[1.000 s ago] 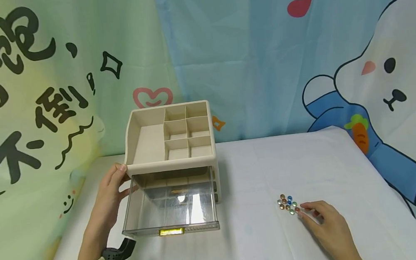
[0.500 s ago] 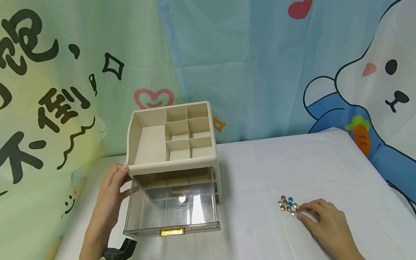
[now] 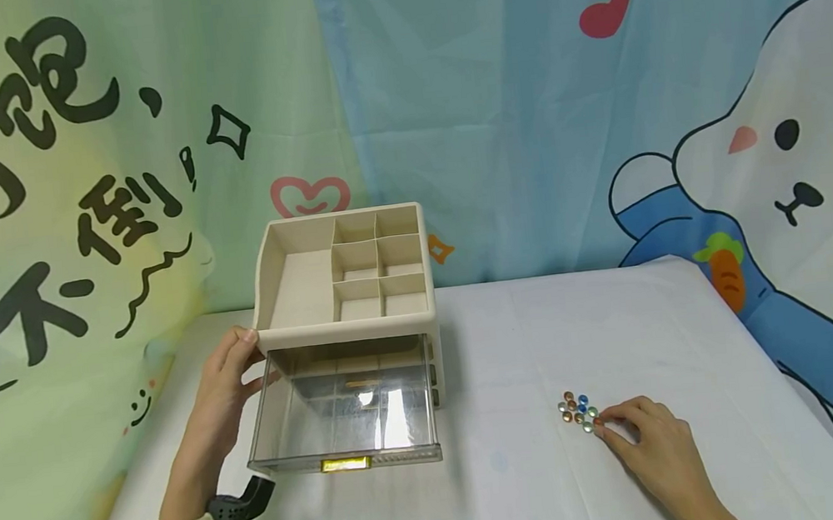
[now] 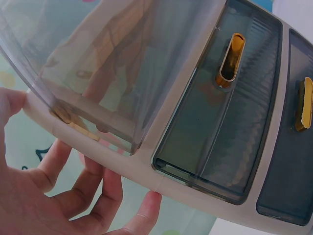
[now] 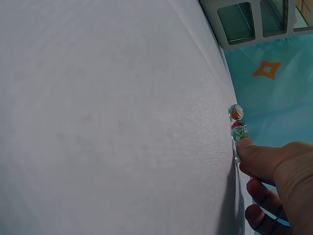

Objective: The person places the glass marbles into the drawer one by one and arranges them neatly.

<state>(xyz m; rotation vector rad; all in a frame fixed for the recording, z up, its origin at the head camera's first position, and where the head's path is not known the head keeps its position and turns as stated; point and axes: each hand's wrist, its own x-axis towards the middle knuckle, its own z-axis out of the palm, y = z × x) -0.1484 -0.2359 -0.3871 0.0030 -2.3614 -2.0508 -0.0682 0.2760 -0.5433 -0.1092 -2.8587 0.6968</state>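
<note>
A cream desk organizer [image 3: 348, 331] stands left of centre in the head view, its clear top drawer [image 3: 341, 418] pulled out. My left hand [image 3: 219, 396] grips the organizer's left side, thumb at the front corner. In the left wrist view, the fingertips [image 4: 151, 198] press along the cream frame [image 4: 117, 169]. To the right, several small glass marbles [image 3: 570, 405] lie in a cluster on the white cloth. My right hand [image 3: 653, 446] pinches an orange-brown marble [image 3: 598, 422] at the cluster's right edge. The right wrist view has marbles [image 5: 236, 112] right at the thumb tip.
The organizer's top has one large compartment [image 3: 302, 288] and several small ones [image 3: 354, 259]. Two smoky drawers with gold handles [image 4: 232, 59] sit below the pulled-out one, both pushed in. A printed curtain [image 3: 478, 120] hangs behind the white-covered table [image 3: 501, 352].
My right thumb and forefinger have come together on the orange-brown marble. The left hand keeps its place on the organizer. The head view has shifted slightly.
</note>
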